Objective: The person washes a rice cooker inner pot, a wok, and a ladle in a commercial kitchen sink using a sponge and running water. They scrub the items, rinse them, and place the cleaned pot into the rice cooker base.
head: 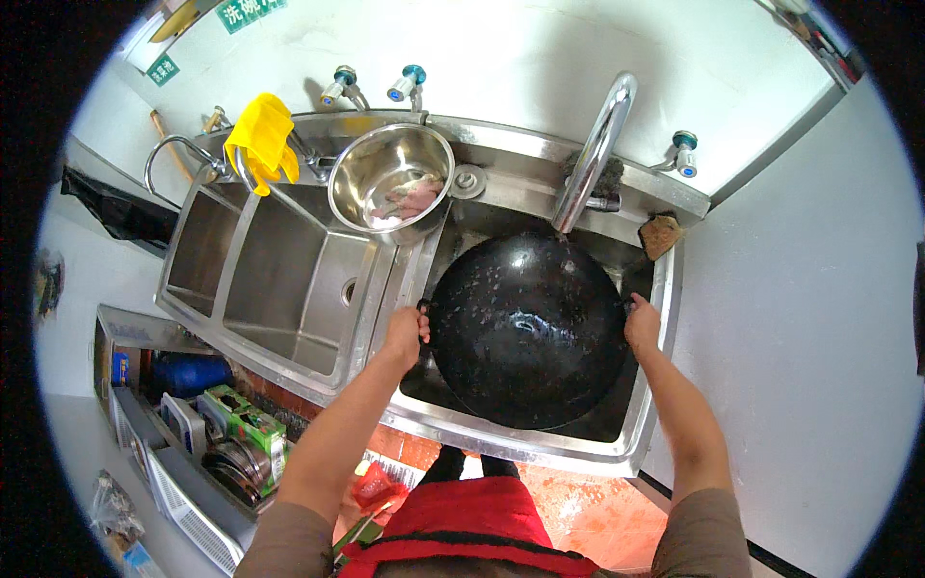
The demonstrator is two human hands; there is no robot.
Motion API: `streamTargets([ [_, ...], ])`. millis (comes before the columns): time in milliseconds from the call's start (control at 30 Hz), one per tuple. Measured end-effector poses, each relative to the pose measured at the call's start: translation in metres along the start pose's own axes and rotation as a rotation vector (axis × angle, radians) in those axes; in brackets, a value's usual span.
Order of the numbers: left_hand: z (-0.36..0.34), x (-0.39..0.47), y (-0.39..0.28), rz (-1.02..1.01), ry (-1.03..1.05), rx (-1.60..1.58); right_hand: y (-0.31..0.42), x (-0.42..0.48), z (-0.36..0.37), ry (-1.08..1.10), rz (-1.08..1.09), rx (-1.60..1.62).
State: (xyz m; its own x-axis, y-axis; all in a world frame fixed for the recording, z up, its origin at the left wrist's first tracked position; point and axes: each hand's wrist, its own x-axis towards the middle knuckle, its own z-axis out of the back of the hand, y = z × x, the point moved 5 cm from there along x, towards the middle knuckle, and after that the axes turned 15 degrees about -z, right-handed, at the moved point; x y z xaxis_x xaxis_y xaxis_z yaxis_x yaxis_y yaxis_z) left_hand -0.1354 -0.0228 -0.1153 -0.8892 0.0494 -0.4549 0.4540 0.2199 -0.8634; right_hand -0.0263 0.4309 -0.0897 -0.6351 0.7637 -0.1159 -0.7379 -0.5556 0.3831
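Note:
A large black wok (531,329) lies bottom side up over the right basin of a stainless steel sink (520,451), its dark surface wet and spotted. My left hand (410,334) grips the loop handle on its left side. On the opposite side my right hand (642,324) is closed around the other handle, which the fingers mostly hide. The chrome faucet (596,148) ends just above the wok's far edge. Left of the faucet, a steel bowl (390,180) with pinkish pieces, perhaps meat, rests on the sink's back ledge.
A yellow cloth (264,141) hangs over another faucet above the left basins. A brown sponge-like piece (660,236) sits at the right back corner, and a dark scouring pad (608,179) behind the faucet. Shelving with boxes (249,433) stands lower left; a grey panel borders the right.

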Motion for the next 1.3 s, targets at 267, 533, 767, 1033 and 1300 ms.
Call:
streamTargets([
  [267,0.011,-0.001,0.049,-0.215,-0.04,0.412,-0.018,0.003,-0.039,-0.019,-0.205,0.187],
  [533,0.022,0.012,-0.126,-0.389,-0.109,0.661,0.09,-0.024,0.008,-0.178,0.327,0.091],
  [767,-0.003,0.079,-0.155,0.22,-0.033,-0.331,0.378,-0.136,0.05,-0.02,0.851,0.577],
  [1033,0.021,0.03,-0.139,0.128,0.125,0.144,0.247,-0.079,0.043,-0.395,0.631,0.472],
  [1300,-0.058,-0.053,-0.085,0.208,0.195,0.165,0.159,0.068,0.066,-0.291,0.007,0.21],
])
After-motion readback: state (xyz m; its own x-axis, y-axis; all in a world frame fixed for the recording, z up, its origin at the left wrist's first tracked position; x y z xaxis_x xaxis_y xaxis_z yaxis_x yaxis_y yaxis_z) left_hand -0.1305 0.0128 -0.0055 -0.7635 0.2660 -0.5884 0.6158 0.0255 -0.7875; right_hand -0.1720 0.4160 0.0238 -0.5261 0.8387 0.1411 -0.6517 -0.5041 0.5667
